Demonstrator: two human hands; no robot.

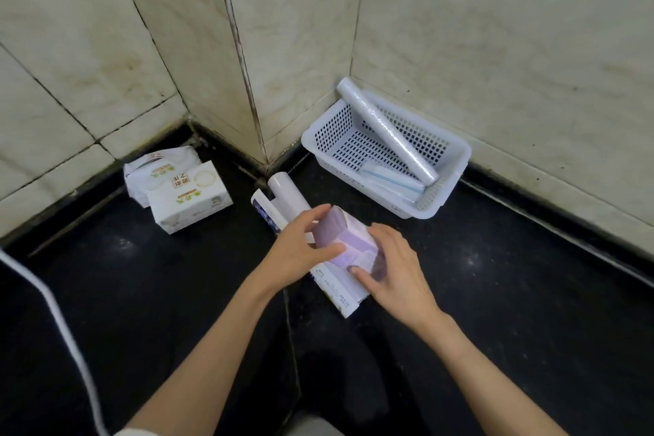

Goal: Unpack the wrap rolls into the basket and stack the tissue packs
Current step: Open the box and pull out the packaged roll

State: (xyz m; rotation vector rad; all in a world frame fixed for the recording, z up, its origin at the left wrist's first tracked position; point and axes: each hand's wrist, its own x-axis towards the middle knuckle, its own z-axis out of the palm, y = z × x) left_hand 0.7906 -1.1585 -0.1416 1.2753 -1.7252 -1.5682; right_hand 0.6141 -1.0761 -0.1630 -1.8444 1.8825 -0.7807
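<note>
At frame centre, left hand (300, 251) and right hand (396, 267) clamp fingers on the purple wrap box (348, 246). Box on dark floor (177, 294), long axis 11-to-5, roll (286, 198) poking out toward 11. Basket (453, 166) at 1 o'clock.

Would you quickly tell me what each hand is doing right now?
Left hand: fingers closed on the purple box, at its near-left side.
Right hand: fingers closed on the same box, at its right end.

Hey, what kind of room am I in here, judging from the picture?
Probably a kitchen or utility corner at home, though I can't be sure. The clues: a dark polished counter meeting stained tiled walls, and household supplies, with wrap rolls in a white basket and tissue packs.
</note>
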